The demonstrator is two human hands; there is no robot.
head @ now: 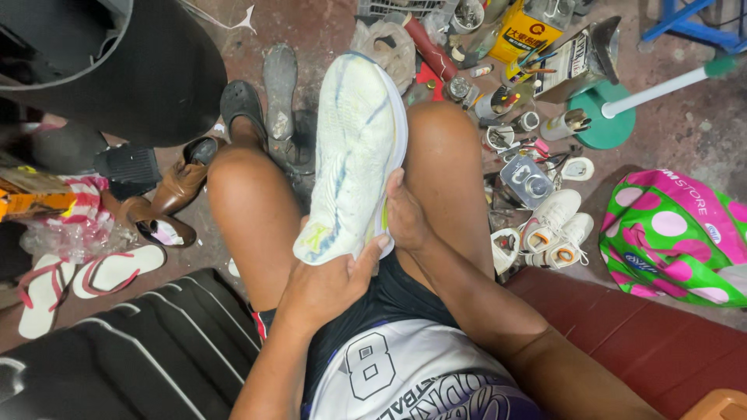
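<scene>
A white sports shoe point(354, 152) lies sole-up between the person's bare knees. The left hand point(327, 284) cups its near heel end, fingers point(372, 253) pressed against the sole. The right hand point(405, 218) grips the right edge, thumb flat along the side. White sneakers point(554, 225) sit on the floor point(685, 132) to the right.

— Where was there room to pass a hand?

— Mostly lower right of the frame, over the red bench point(646, 342), and on the bare floor point(685, 124) at upper right, past the green round base point(603, 124).

— And the blocked parts?

— Top centre was crowded with cans and tools point(506, 101). White sneakers point(552, 225) and a dotted pink-and-green bag point(669, 233) filled the right. At left, brown shoes point(175, 190), flip-flops point(78, 280) and a black machine point(117, 70) closed the way. The white shoe sole point(354, 148) filled the gap between the knees.
</scene>
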